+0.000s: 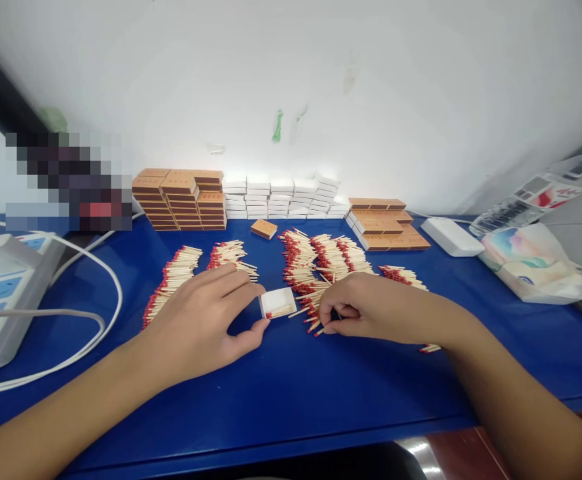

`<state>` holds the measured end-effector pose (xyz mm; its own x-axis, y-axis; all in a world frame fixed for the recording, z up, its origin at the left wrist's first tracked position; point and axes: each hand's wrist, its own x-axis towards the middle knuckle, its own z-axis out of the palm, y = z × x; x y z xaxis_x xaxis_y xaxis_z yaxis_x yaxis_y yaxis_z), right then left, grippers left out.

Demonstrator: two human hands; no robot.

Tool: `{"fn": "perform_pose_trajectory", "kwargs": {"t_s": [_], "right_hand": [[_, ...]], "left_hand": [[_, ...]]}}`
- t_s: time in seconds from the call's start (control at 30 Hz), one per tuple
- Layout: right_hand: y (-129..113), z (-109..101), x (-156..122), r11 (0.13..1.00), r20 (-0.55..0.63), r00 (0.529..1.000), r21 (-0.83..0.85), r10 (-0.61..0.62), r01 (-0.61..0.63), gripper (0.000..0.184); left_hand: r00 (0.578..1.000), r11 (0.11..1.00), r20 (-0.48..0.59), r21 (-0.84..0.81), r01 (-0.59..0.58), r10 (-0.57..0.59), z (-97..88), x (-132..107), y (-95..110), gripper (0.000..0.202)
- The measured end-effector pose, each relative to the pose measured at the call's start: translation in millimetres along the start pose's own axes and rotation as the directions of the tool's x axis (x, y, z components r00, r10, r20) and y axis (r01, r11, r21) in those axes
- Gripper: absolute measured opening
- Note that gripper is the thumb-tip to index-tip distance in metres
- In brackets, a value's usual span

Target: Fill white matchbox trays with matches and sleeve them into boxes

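Observation:
My left hand (pixel 208 317) grips the left end of a small white matchbox tray (pixel 277 298) between thumb and fingers, on the blue table. A few red-tipped matches (pixel 281 311) lie along the tray's near side. To the right, my right hand (pixel 371 307) is closed in a pinch at the near edge of a heap of matches (pixel 298 260). Red match heads show at its fingertips, so it appears to have hold of a match. More matches (pixel 183 263) lie in rows behind my left hand, and others (pixel 405 275) behind my right wrist.
Along the wall stand stacked brown matchboxes (pixel 181 200), white trays (pixel 281 197) and a lower matchbox stack (pixel 385 225). One matchbox (pixel 264 229) lies alone. A power strip (pixel 5 287) with white cables is at left; a white box (pixel 451 236), tissue pack (pixel 535 263) and plastic bottle (pixel 531 193) are at right.

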<state>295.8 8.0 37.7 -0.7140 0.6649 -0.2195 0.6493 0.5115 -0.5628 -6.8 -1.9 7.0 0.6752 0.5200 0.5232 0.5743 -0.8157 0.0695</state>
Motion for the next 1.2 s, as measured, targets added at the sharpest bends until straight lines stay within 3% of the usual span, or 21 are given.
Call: {"fn": "perform_pose_trajectory", "kwargs": {"t_s": [0.2, 0.8, 1.2], "right_hand": [[-1.7, 1.1, 3.4, 1.000, -0.060, 0.998, 0.011, -0.003, 0.004, 0.008], [-3.7, -1.2, -0.3, 0.998, -0.049, 0.998, -0.058, 0.025, -0.028, 0.015], [-0.8, -0.2, -0.6, 0.999, -0.017, 1.000, -0.038, 0.015, -0.016, 0.008]], "left_hand": [[1.000, 1.000, 0.001, -0.011, 0.001, -0.001, 0.7, -1.3, 0.1, 0.015], [1.000, 1.000, 0.015, 0.000, -0.015, 0.015, 1.4, -1.8, -1.2, 0.017], [1.000, 1.000, 0.030, -0.008, -0.007, 0.008, 2.2, -2.5, 0.3, 0.016]]}}
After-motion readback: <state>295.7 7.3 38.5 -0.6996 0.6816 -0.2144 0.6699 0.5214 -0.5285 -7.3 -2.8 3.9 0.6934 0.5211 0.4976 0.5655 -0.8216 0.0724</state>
